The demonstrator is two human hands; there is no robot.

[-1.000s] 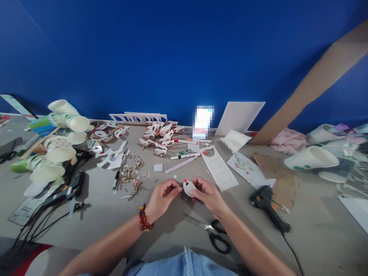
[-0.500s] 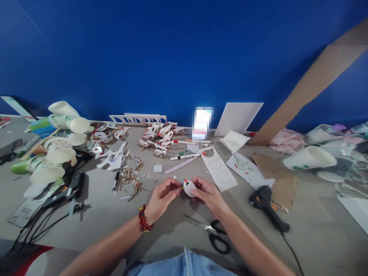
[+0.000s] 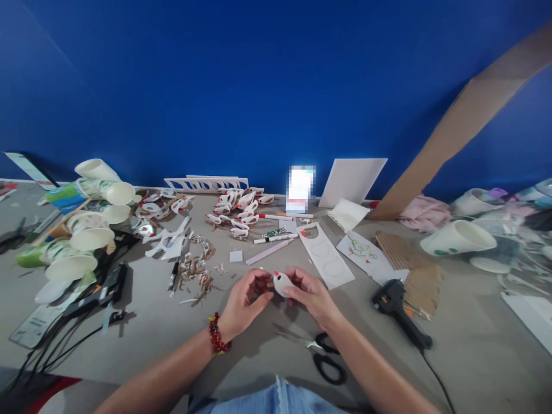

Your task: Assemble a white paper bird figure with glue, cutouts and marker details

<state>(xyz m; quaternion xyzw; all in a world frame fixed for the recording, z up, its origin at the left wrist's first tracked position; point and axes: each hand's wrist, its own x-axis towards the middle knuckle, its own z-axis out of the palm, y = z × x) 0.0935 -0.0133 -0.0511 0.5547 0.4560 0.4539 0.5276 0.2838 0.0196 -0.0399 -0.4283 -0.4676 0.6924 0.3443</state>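
Pinching white bird (image 3: 283,284) with right hand (image 3: 314,296); holding left hand (image 3: 241,306) half spread beside it. Squeeze softly, keep beak (image 3: 276,274) straight.

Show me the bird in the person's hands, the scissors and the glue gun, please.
Bird (image 3: 282,284): head view, on its white body.
Scissors (image 3: 314,345): head view, on the metal beside the black handles.
Glue gun (image 3: 400,314): head view, near where barrel and grip meet.
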